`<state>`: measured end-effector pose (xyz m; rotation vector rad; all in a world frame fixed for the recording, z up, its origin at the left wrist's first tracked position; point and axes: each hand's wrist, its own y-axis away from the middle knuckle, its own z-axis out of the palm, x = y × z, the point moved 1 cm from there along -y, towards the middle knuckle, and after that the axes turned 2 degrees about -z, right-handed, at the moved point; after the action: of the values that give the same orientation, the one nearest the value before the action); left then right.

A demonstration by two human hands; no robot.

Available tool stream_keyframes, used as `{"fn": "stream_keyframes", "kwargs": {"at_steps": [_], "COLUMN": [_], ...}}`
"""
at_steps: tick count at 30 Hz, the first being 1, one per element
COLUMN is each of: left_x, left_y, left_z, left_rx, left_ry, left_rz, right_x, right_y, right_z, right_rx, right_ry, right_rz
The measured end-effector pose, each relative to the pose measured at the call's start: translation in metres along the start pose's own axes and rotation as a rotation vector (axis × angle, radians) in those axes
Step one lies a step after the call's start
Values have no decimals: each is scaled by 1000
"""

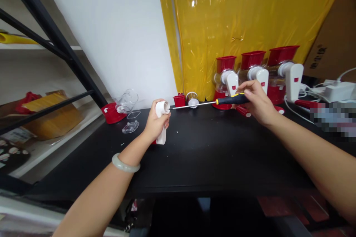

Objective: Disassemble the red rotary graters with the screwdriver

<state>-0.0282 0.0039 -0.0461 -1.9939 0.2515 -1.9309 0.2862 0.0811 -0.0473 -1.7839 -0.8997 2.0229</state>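
My left hand (156,123) is wrapped round a white crank handle (161,109) with a round socket at its upper end, held above the black table. In my right hand (256,100) is a screwdriver (233,99) with a black and yellow grip, pinched near the back of the grip. Its long metal shaft runs level to the left, and the tip meets the rim of the crank handle's socket. Whether a screw sits there is too small to tell. A bit of red shows at the handle's lower end, below my left hand.
Three red and white rotary graters (226,67) stand at the back right. Behind my left hand are a red base with a clear housing (114,113), a clear plastic piece (130,127), a small red hopper (179,100) and a grater drum (192,99). A metal-framed shelf (47,139) borders the left.
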Motion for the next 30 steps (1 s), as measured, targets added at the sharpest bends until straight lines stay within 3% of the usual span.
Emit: {"fn": "stream_keyframes", "kwargs": {"at_steps": [4,7,14,17,20,24,30], "left_x": [-1,0,-1,-2,-3,-2,-2], "left_y": [0,-1,0,0,0,0,1], "left_z": [0,0,0,0,0,0,1], "left_rx": [1,-2,-7,-6,1,0,3], "left_ry": [6,7,5,1,-8,5,-8], "left_rz": [4,12,7,9,1,-10,-11], "right_x": [-2,-5,-3,-1,-2,-3,-2], "right_y": [3,3,-1,0,1,1,-2], "right_z": [0,1,-1,-1,-1,0,-3], "right_rx": [-40,-1,-13,-10,-13,17,64], "right_ry": [189,304,132,87,211,389,239], "right_rz": [72,64,-27,4,81,60,-78]}}
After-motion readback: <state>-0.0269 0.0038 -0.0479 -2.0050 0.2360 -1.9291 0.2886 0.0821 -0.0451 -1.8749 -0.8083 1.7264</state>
